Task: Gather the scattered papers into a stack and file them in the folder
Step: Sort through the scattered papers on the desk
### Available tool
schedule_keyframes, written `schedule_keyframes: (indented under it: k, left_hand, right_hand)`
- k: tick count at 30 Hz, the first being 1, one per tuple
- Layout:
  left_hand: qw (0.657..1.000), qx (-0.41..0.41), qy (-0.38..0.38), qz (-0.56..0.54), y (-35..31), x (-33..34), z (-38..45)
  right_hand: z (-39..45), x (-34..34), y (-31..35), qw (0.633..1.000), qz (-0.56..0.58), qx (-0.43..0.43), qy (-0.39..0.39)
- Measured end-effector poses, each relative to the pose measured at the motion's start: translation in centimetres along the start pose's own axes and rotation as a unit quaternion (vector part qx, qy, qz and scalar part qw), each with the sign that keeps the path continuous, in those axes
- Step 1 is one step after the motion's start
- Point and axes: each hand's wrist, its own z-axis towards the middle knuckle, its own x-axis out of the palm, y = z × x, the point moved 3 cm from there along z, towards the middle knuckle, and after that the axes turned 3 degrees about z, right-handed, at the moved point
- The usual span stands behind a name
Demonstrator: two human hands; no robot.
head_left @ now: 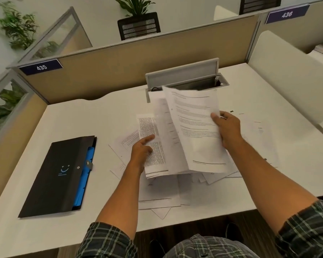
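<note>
Soft, even overhead light, bright across the white desk (pixel 82 118), with only faint shadows under the papers (pixel 192 131). The wide lens bows the partition (pixel 138 58) and desk edges. Print on the sheets is smeared; the plants (pixel 17 28) at the top-left corner look soft.

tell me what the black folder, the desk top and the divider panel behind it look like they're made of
Black folder: looks like matte plastic or coated card, lying flat with a small snap button and blue dividers showing at its edge.
Desk top: smooth off-white laminate, probably, with an even, faint sheen.
Divider panel: tan, fabric-like face in a grey frame that seems metal.
</note>
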Motion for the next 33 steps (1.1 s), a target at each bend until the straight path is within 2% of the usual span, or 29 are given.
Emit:
schedule_keyframes:
  k: [5, 9, 11, 15, 18, 21, 24, 27, 29, 31, 33]
  left_hand:
    - [0.999, -0.013, 0.008, -0.044, -0.3, 0.4, -0.2]
    - [0.977, -0.05, 0.059, -0.2, -1.4, 1.5, -1.5]
    - [0.979, -0.044, 0.08, -0.184, -2.1, 2.0, -1.9]
    - [0.995, -0.01, 0.076, -0.058, -2.3, 2.3, -2.3]
    - [0.99, -0.014, 0.102, -0.098, -2.3, 2.0, -2.3]
    - [0.985, 0.003, 0.12, -0.123, -2.7, 1.5, -2.1]
    - [0.98, 0.02, 0.144, -0.135, -3.2, 1.2, -2.2]
    - [0.982, 0.057, 0.141, -0.113, -4.0, 0.9, -2.4]
    - [0.989, 0.08, 0.109, -0.063, -4.7, 0.5, -2.5]
    - [0.993, 0.102, 0.063, -0.007, -5.5, -0.1, -2.4]
    - [0.99, 0.14, 0.032, 0.017, -6.5, -0.9, -2.1]
  right_hand:
    - [-0.8, 1.3, -2.3, 0.992, -0.123, -0.001, 0.005]
    - [-2.3, 2.3, -3.4, 0.987, -0.157, 0.002, 0.011]
    - [-2.9, 2.9, -3.9, 0.987, -0.151, 0.033, 0.046]
    - [-3.6, 4.1, -5.0, 0.974, -0.149, 0.096, 0.138]
    - [-4.0, 4.3, -5.4, 0.969, -0.128, 0.116, 0.175]
    - [-4.2, 4.2, -6.0, 0.95, -0.099, 0.189, 0.226]
    - [-4.6, 4.6, -5.7, 0.934, -0.015, 0.209, 0.289]
    - [-4.3, 5.2, -4.2, 0.94, 0.08, 0.16, 0.29]
    - [-4.0, 5.2, -2.6, 0.956, 0.106, 0.111, 0.249]
    - [-3.6, 5.1, -0.8, 0.972, 0.084, 0.045, 0.213]
    - [-3.4, 5.2, 0.8, 0.975, 0.042, -0.024, 0.215]
